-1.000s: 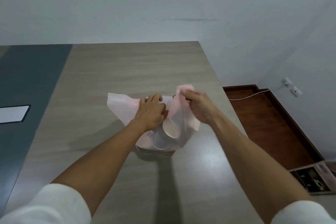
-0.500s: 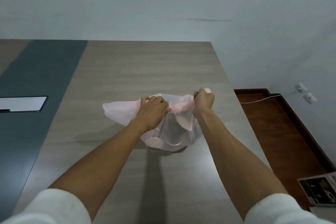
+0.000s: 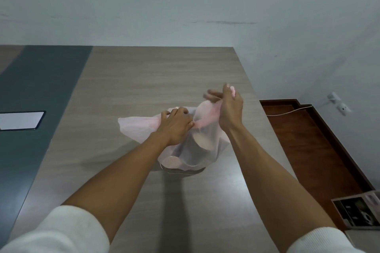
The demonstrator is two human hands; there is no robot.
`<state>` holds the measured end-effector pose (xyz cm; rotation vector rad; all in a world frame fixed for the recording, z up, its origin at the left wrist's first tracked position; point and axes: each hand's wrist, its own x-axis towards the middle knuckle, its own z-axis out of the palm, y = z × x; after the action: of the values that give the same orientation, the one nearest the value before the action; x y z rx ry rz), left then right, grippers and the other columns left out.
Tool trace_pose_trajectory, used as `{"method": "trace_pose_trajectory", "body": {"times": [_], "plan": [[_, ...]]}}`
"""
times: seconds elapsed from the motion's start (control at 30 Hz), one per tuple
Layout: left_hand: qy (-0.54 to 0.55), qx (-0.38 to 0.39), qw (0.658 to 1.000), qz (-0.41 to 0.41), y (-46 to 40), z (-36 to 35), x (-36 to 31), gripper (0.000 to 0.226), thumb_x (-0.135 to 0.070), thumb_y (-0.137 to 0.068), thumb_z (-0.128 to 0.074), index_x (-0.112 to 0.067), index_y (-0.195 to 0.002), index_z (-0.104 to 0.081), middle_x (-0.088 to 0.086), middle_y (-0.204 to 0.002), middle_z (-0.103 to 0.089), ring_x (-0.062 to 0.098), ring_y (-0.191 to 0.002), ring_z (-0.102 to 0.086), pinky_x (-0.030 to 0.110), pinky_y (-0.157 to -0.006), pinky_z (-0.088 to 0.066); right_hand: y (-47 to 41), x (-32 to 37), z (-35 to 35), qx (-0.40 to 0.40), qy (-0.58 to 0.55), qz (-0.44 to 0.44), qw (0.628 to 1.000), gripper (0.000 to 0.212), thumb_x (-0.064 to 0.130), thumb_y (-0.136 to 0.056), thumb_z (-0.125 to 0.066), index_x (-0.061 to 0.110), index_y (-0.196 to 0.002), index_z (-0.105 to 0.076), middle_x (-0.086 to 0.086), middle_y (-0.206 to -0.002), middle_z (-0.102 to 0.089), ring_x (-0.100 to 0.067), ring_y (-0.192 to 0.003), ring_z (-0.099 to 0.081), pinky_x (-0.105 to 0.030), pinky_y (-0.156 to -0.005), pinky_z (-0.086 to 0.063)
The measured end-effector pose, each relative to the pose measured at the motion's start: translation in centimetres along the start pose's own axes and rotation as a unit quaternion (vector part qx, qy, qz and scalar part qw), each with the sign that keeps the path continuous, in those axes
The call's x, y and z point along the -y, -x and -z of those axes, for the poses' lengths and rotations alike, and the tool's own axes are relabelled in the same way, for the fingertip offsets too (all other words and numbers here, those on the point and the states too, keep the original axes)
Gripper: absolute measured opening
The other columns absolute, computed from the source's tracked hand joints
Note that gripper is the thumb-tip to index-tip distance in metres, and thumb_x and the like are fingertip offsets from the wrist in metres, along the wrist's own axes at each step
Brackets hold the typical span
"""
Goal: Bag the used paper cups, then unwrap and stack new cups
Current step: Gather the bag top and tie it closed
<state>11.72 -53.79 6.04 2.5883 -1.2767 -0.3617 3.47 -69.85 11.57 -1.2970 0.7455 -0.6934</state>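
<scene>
A thin pink plastic bag (image 3: 139, 128) rests on the wooden table (image 3: 144, 80), right of the middle. Paper cups (image 3: 202, 144) show through its film, lying on their sides. My left hand (image 3: 176, 125) presses down on the gathered neck of the bag, fingers closed on the plastic. My right hand (image 3: 228, 109) is raised above the bag's right side and pinches a twisted pink handle strip, which runs from its fingers down to the neck.
A dark grey strip (image 3: 39, 96) runs along the table's left part, with a white rectangular panel (image 3: 20, 120) set in it. The table's right edge drops to a brown floor (image 3: 308, 150) with a white cable (image 3: 287, 111). A printed box (image 3: 357, 211) lies at lower right.
My right hand has lifted up and away from the bag, pulling the handle strip taut. My left hand stays clamped on the neck. The camera view has shifted slightly.
</scene>
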Motion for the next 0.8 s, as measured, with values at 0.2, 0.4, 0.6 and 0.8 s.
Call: {"method": "trace_pose_trajectory", "body": {"times": [0.2,0.4,0.6,0.8], "plan": [[0.046,0.002,0.999,0.018,0.4,-0.2,1.1,0.036,-0.040,-0.107,-0.033,-0.028,-0.119,-0.065,0.002,-0.159,-0.030,0.022,-0.147,-0.026,0.050,-0.115,-0.016,-1.2,-1.6,1.2,0.252,0.440,0.156,0.847,0.021,0.046,-0.094,-0.054,0.025,-0.096,-0.059,0.003,-0.090,-0.063,-0.015,-0.078,-0.056,-0.038,-0.075,-0.046],[0.005,-0.030,0.999,0.040,0.8,0.8,1.6,0.039,-0.046,-0.105,-0.038,-0.025,-0.106,-0.072,0.003,-0.164,-0.029,0.020,-0.151,-0.024,0.052,-0.119,-0.010,-1.4,-4.1,1.0,0.272,0.700,0.253,0.610,0.050,0.067,-0.092,-0.050,0.024,-0.104,-0.072,-0.009,-0.102,-0.065,-0.025,-0.084,-0.056,-0.038,-0.082,-0.033],[0.013,-0.433,0.877,0.206,5.9,1.3,3.4,0.084,-0.068,-0.083,-0.062,-0.015,-0.145,-0.042,0.010,-0.158,-0.035,0.027,-0.147,-0.034,0.053,-0.117,-0.016,-1.6,-5.2,-0.7,0.228,0.707,0.204,0.637,0.059,0.068,-0.097,-0.036,0.026,-0.106,-0.077,-0.011,-0.109,-0.065,-0.030,-0.098,-0.061,-0.043,-0.094,-0.034],[0.564,-0.393,0.624,0.370,6.4,-0.9,4.2,0.132,-0.057,-0.060,-0.091,-0.013,-0.158,-0.014,0.009,-0.159,-0.036,0.023,-0.137,-0.050,0.044,-0.112,-0.045,-2.2,-6.2,-1.0,0.198,0.694,0.163,0.672,0.057,0.065,-0.094,-0.043,0.019,-0.106,-0.074,-0.012,-0.112,-0.066,-0.031,-0.098,-0.061,-0.044,-0.094,-0.034]]}}
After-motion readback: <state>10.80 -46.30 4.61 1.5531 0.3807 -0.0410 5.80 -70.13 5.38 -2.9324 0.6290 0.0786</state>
